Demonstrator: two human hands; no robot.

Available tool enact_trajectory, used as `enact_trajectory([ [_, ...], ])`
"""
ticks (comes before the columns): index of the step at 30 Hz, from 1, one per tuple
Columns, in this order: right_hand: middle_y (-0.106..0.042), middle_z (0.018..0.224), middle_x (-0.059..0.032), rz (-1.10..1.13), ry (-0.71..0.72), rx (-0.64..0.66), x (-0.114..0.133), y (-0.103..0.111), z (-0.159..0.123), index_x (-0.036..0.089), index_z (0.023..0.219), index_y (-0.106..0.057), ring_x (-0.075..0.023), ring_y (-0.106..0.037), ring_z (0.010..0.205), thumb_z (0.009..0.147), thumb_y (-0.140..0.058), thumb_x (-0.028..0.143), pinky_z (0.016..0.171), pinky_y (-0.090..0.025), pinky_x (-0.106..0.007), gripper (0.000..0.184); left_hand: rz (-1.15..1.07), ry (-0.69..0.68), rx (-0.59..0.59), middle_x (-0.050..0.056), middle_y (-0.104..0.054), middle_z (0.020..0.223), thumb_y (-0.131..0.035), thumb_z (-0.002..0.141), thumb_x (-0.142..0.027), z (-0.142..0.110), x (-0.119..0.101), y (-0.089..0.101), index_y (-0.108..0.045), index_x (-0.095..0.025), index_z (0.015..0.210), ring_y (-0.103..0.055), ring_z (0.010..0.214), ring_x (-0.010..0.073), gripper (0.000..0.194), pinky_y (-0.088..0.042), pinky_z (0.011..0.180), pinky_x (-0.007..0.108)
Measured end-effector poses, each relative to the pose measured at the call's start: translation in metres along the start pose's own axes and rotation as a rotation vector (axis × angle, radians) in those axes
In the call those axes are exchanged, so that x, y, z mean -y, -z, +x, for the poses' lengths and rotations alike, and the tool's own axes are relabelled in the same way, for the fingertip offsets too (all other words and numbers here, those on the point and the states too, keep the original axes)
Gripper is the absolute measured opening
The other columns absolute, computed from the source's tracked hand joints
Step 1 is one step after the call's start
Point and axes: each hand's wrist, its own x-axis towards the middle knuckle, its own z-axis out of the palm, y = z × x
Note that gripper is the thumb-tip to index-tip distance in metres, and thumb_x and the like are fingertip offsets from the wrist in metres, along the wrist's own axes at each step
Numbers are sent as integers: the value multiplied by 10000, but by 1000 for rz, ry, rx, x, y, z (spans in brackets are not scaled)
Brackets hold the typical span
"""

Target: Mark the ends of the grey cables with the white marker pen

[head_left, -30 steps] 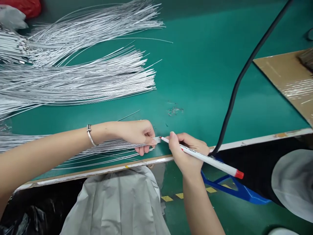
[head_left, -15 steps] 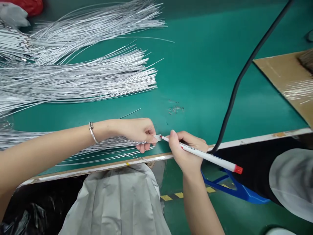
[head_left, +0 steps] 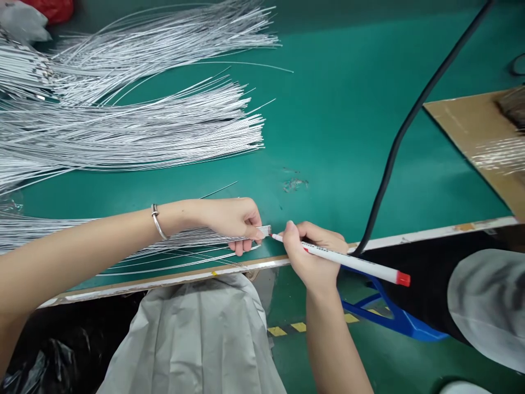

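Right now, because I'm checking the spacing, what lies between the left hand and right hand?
In the head view, wire ends poke out of the left hand, and the pen in the right hand points its nib at them; contact is unclear.

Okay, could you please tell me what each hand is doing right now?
Left hand: closed, pinching the ends of some thin wires.
Right hand: closed around a white marker.

Workshop (wire bundles (head_left: 172, 128) on a green bench (head_left: 348, 137)).
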Motion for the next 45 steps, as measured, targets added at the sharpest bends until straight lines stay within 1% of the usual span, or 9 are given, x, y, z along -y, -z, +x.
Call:
enact_trajectory([
  [14,-342,393,62,-12,24,27,0,1,3,169,428,-449,-56,-292,387,801,-529,195,412,-252,-221,382,26,16,-10,34,-647,629,-513,854,-296,-1,-1,-1,-574,-113,751,-637,539,137,218,-506,494,226],
  [22,-476,424,36,204,-185,-119,-9,0,-1,172,504,-547,-82,-404,401,820,-569,311,422,-317,-221,346,-10,60,-36,13,-624,598,-535,830,-254,-1,-4,-1,-571,-117,721,-623,515,129,178,-491,485,225],
  [24,-499,429,37,373,-243,-204,-10,-1,-1,180,662,-614,-94,-426,379,848,-520,423,399,-327,-219,321,-2,39,-70,15,-627,607,-561,817,-285,-4,-9,0,-570,-122,711,-616,513,130,194,-489,485,233],
  [27,-536,429,40,625,-307,-264,-9,-1,2,191,970,-612,-97,-396,303,886,-342,566,345,-313,-216,470,38,-13,-151,24,-638,639,-567,814,-305,-16,-22,2,-569,-125,707,-612,523,122,209,-488,505,228],
  [31,-466,360,52,649,-304,-284,5,4,7,173,762,-626,-83,-380,299,885,-427,502,343,-296,-205,403,200,-104,-311,42,-658,665,-516,850,-325,-44,-49,-1,-583,-125,699,-623,569,120,259,-469,527,202],
  [33,-470,380,54,555,-267,-238,16,7,9,171,683,-611,-77,-409,335,859,-517,411,372,-321,-199,312,322,-185,-418,35,-658,656,-496,861,-340,-61,-64,-6,-601,-126,685,-602,567,106,297,-430,511,185],
  [36,-550,485,50,466,-154,-4,38,5,16,178,808,-633,-80,-466,408,780,-609,307,432,-377,-202,134,490,-316,-569,-2,-618,577,-484,863,-324,-85,-87,-15,-634,-134,668,-487,464,68,311,-317,440,186],
  [41,-552,514,19,499,13,378,87,-15,38,170,685,-587,-92,-459,407,706,-608,303,384,-345,-215,137,648,-446,-718,-1,-569,519,-468,878,-303,-108,-116,-29,-605,-132,622,-460,449,76,337,-278,446,210],
  [45,-507,439,11,503,23,276,125,-37,50,183,627,-553,-106,-449,360,717,-551,351,347,-337,-230,190,729,-494,-832,31,-595,591,-489,865,-263,-111,-130,-33,-571,-130,592,-513,514,105,314,-304,483,233],
])
